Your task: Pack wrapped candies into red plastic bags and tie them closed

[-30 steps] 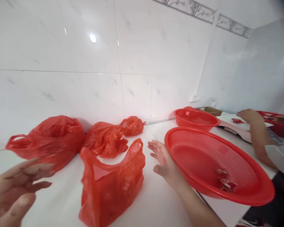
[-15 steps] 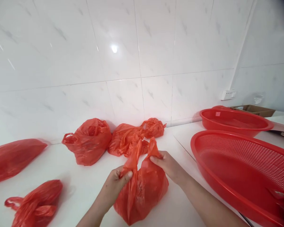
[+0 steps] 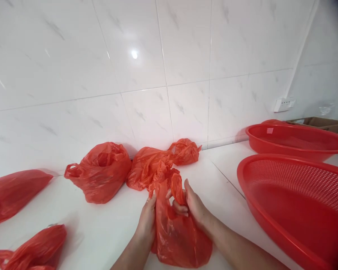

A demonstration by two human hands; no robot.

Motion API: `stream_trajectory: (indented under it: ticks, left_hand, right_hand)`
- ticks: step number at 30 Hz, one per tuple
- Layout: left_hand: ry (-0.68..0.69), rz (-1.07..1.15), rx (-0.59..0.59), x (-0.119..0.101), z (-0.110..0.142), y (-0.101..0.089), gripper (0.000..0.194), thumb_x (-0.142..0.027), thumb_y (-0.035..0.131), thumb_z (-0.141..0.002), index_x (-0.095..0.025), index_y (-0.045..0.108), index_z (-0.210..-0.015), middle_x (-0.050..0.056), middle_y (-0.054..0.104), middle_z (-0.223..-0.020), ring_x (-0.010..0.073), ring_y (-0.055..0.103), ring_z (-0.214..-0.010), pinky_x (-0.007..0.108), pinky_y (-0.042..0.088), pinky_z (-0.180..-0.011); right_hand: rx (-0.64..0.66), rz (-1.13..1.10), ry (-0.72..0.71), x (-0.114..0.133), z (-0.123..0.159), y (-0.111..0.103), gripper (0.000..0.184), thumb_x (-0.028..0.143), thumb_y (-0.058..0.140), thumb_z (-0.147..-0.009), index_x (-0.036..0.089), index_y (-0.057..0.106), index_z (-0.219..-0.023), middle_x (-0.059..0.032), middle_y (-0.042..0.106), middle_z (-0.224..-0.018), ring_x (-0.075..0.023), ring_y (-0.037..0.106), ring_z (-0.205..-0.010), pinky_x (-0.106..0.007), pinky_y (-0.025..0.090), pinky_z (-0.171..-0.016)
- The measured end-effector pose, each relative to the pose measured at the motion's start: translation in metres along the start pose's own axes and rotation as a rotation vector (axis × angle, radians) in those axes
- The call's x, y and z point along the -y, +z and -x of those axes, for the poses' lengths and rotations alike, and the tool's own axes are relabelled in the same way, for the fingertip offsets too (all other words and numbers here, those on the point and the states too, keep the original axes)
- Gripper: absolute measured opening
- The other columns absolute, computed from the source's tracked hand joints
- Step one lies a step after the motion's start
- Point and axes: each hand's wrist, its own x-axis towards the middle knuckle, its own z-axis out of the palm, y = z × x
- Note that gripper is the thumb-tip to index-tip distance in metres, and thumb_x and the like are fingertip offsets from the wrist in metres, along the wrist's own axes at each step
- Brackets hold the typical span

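Red plastic bag [image 3: 183, 243] is held between both hands, to the left of the perforated basin [image 3: 272, 221] and apart from it. By the left hand [image 3: 148, 221], the bag's left handle and side edge are pinched, with the thumb laid along the plastic; the other fingers are hidden by the bag. By the right hand [image 3: 193, 204], the right handle loop is hooked, its curled fingers seen through the opening and one digit raised. Between the two grips the mouth is kept slightly parted. The handles are pointed up and away, and the long axis is slanted from them down to the rounded bottom, which hangs below the grips and is turned nearer and towards the perforated basin's side. Whether the bottom is borne by the white table [image 3: 101, 236] cannot be told. Farther out, to the left of the perforated basin, a crumpled bag [image 3: 145, 168], a small knotted bag [image 3: 185, 152], a bulky bag [image 3: 104, 174], a long bag [image 3: 15, 191] and a twisted bag [image 3: 41, 245] are laid out. Just beyond the perforated basin, a second basin [image 3: 284, 148] is set, with a cardboard box [image 3: 336, 126] placed farther behind.
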Motion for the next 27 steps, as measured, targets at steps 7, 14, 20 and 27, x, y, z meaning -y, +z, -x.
stream_trajectory:
  ticks: [7,14,20,27]
  left_hand:
    - [-0.046,-0.048,0.071,0.005,-0.001,-0.003,0.046,-0.058,0.062,-0.075,-0.018,0.062,-0.098,0.009,0.070,-0.070,0.0284,0.068,-0.069,0.040,0.053,-0.065]
    - [0.006,-0.015,0.139,0.005,-0.003,-0.006,0.035,-0.047,0.063,-0.079,-0.023,0.057,-0.103,0.004,0.070,-0.072,0.0228,0.069,-0.065,0.034,0.053,-0.065]
    - [0.060,-0.213,0.243,0.010,0.005,0.004,0.023,-0.038,0.065,-0.079,-0.019,0.057,-0.088,0.006,0.069,-0.084,0.0222,0.068,-0.077,0.032,0.051,-0.070]
    - [0.539,-0.527,0.032,0.012,0.011,-0.003,0.059,-0.033,0.070,-0.074,-0.026,0.046,-0.128,0.009,0.047,-0.135,0.0265,0.047,-0.122,0.038,0.037,-0.101]
  right_hand:
    - [-0.104,0.053,0.068,-0.010,-0.003,0.000,0.038,0.051,0.058,-0.079,0.017,0.059,-0.097,0.0089,0.040,-0.045,-0.0059,0.023,-0.040,-0.022,0.016,-0.044]
    - [-0.055,0.091,0.060,-0.013,-0.002,-0.001,0.055,0.057,0.064,-0.074,0.018,0.054,-0.111,0.0073,0.051,-0.048,-0.0041,0.027,-0.036,-0.021,0.012,-0.039]
    - [-0.114,0.063,0.055,-0.021,-0.006,-0.009,0.040,0.054,0.066,-0.072,0.017,0.054,-0.064,0.0078,0.045,-0.041,-0.0022,0.025,-0.031,-0.021,0.023,-0.039]
    - [-0.252,0.251,0.009,-0.019,-0.004,-0.005,0.028,0.045,0.065,-0.076,0.018,0.059,-0.068,0.0057,0.046,-0.046,-0.0074,0.037,-0.040,-0.023,0.023,-0.041]
